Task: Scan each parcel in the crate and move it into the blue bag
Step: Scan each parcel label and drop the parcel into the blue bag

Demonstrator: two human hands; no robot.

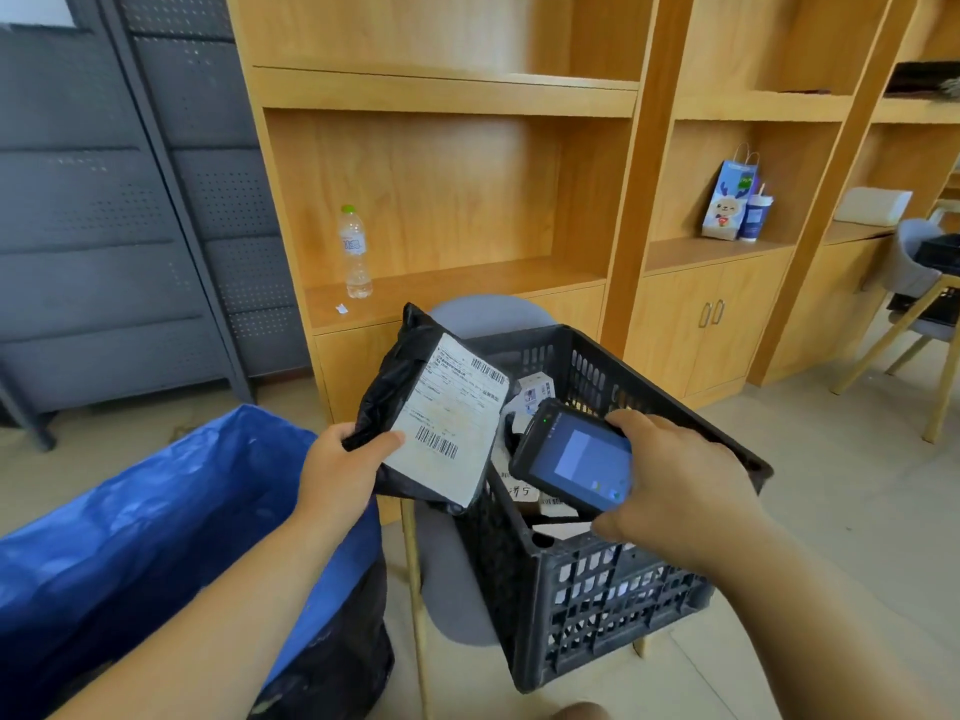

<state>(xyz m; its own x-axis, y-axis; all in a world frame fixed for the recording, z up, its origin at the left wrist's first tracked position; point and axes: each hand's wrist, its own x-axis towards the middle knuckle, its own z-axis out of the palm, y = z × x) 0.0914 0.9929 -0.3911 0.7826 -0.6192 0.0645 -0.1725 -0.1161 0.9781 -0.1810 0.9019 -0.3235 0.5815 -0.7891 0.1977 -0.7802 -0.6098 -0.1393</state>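
Note:
My left hand (345, 467) grips a black plastic parcel (435, 407) by its lower left corner, its white shipping label with barcodes facing me. The parcel hangs above the left rim of the black slatted crate (613, 595). My right hand (675, 485) holds a dark handheld scanner (574, 454) over the crate, its lit screen up and its top end pointing at the label. Several more parcels (535, 394) lie inside the crate, partly hidden. The open blue bag (156, 522) stands at the lower left, next to the crate.
The crate sits on a grey chair (452, 579) with wooden legs. Behind it stands a wooden shelf unit (447, 283) holding a water bottle (355, 252), a paper gift bag (727, 200) and a cup. A dark metal cabinet (104, 200) is at the left, another chair (914, 283) at the right.

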